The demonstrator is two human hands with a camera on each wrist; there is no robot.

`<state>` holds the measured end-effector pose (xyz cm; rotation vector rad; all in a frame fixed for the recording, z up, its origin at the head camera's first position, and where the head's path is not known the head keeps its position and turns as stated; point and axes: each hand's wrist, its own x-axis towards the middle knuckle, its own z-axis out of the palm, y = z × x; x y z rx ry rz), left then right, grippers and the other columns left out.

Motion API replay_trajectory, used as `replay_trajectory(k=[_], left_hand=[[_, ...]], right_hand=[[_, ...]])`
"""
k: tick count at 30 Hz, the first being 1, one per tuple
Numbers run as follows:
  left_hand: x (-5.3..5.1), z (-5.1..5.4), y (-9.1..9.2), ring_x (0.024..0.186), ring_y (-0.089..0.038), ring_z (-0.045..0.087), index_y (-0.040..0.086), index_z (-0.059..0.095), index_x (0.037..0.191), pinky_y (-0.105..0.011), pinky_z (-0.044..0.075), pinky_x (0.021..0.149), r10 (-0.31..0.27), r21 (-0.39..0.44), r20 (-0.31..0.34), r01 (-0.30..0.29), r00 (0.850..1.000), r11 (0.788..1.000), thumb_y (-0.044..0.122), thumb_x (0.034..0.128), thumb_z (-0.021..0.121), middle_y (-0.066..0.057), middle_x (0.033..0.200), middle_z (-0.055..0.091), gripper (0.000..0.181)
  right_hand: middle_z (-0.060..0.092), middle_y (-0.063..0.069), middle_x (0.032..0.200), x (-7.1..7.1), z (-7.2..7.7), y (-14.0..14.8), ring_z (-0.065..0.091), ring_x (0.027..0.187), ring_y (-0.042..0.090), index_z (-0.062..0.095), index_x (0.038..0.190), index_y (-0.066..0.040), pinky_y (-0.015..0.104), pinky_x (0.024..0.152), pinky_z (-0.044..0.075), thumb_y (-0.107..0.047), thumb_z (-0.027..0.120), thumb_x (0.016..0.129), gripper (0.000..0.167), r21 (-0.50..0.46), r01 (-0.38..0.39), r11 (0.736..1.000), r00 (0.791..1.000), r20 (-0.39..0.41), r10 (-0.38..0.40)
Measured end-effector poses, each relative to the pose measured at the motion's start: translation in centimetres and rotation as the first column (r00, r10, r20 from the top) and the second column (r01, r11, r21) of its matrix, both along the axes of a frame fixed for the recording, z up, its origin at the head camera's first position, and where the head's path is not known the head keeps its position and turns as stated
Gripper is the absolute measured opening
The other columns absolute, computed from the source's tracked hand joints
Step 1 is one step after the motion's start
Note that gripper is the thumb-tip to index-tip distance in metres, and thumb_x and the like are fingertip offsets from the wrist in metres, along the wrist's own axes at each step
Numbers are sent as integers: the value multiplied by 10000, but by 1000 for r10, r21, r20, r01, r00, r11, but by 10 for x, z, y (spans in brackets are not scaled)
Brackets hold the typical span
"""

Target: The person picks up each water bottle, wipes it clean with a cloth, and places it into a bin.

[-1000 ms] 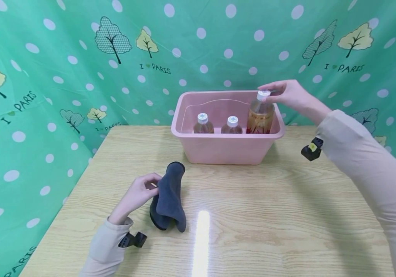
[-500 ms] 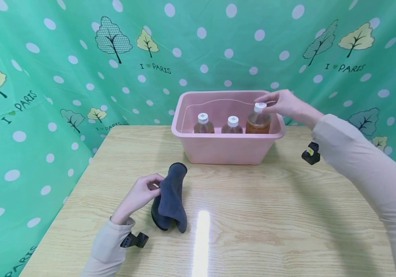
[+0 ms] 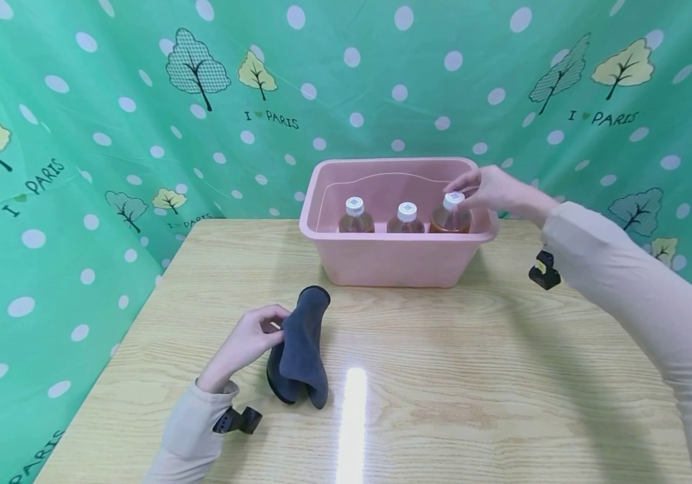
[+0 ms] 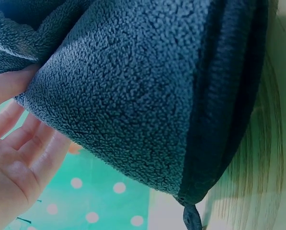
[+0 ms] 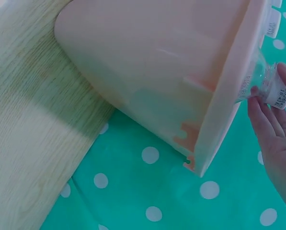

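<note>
In the head view my right hand (image 3: 494,189) pinches the white cap of a drink bottle (image 3: 451,218) at the right end of a pink plastic bin (image 3: 394,262). The right wrist view shows the thumb and fingers around that cap (image 5: 279,91), with the bin wall hiding the bottle's lower part. Two more capped bottles, a left one (image 3: 355,220) and a middle one (image 3: 406,220), stand upright in the bin. My left hand (image 3: 250,339) pinches a dark grey, fuzzy cloth (image 3: 305,349) with black edging. In the left wrist view a small loop (image 4: 192,218) hangs from the cloth's (image 4: 119,91) corner.
The bin stands at the far edge of a light wooden table (image 3: 473,376). Behind and to the left hangs a green dotted curtain (image 3: 382,81). A bright light reflection (image 3: 352,423) lies on the table in front. A black wrist camera (image 3: 544,270) hangs below the right sleeve.
My right hand has moved down, lowering the right bottle deeper into the bin, so its cap sits nearly level with the others. The left hand and cloth have shifted slightly right.
</note>
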<state>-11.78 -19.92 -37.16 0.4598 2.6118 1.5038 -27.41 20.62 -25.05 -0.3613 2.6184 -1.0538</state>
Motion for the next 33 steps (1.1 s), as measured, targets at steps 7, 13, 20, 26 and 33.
replay_trajectory(k=[7, 13, 20, 26, 33], left_hand=[[0, -2, 1, 676, -158, 599, 12, 632, 903, -277, 494, 626, -3, 7, -4, 3, 1000, 1000, -44, 777, 568, -126, 889, 611, 151], [0, -4, 2, 703, -182, 601, 7, 632, 911, -271, 490, 626, -12, 2, -27, 12, 1000, 1000, -49, 766, 568, -119, 893, 614, 168], [0, -6, 4, 732, -199, 599, 19, 638, 918, -281, 494, 646, -14, 1, -30, 14, 999, 1000, -58, 765, 563, -112, 911, 613, 188], [-1, -8, 5, 724, -170, 601, 27, 639, 920, -281, 494, 646, -19, 2, -20, 19, 1000, 1000, -51, 767, 565, -111, 916, 614, 187], [-1, -9, 9, 738, -143, 600, 17, 639, 928, -285, 496, 661, -39, 4, -30, 39, 999, 999, -44, 778, 570, -112, 922, 618, 176]], right_hand=[[570, 159, 1137, -1, -8, -2, 478, 1090, 300, 546, 1162, 0, 427, 945, 317, -47, 641, 760, 415, 7, -4, 1000, 1000, -24, 4], [589, 162, 1091, -1, -14, -2, 509, 1012, 278, 560, 1135, 13, 396, 903, 342, -45, 656, 750, 401, 14, -2, 1000, 999, -43, 2], [585, 162, 1094, -4, -21, -1, 510, 1003, 261, 564, 1133, 9, 371, 878, 363, -57, 657, 756, 394, 11, -13, 1000, 999, -41, 14], [592, 162, 1087, -3, -21, -1, 516, 996, 257, 558, 1142, 17, 359, 868, 371, -59, 652, 761, 400, 14, -13, 1000, 998, -60, 14], [596, 162, 1084, -1, -21, 1, 516, 998, 257, 564, 1145, 4, 345, 857, 374, -61, 642, 767, 391, 16, -2, 1000, 997, -75, 3]])
